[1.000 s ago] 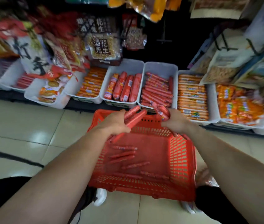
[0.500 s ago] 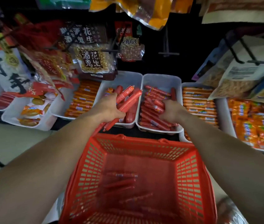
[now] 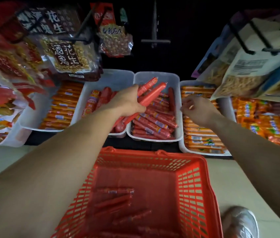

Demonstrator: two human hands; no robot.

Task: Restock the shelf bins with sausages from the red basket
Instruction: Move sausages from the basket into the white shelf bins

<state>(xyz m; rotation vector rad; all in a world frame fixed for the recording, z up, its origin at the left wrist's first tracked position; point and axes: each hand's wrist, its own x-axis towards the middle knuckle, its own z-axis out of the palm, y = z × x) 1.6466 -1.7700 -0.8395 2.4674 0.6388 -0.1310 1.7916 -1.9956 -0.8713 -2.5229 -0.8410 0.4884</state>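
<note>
Here the left hand had its grip closed round long red plastic-wrapped sausages above the white plastic shelf bin, the right hand loosely curled, seemingly empty. They looked best lowered lengthwise, along the stacked rows, before release.

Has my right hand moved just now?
Yes. The right hand has come out of the red sausage bin, rightward, to the edge of the orange sausage bin.
</note>
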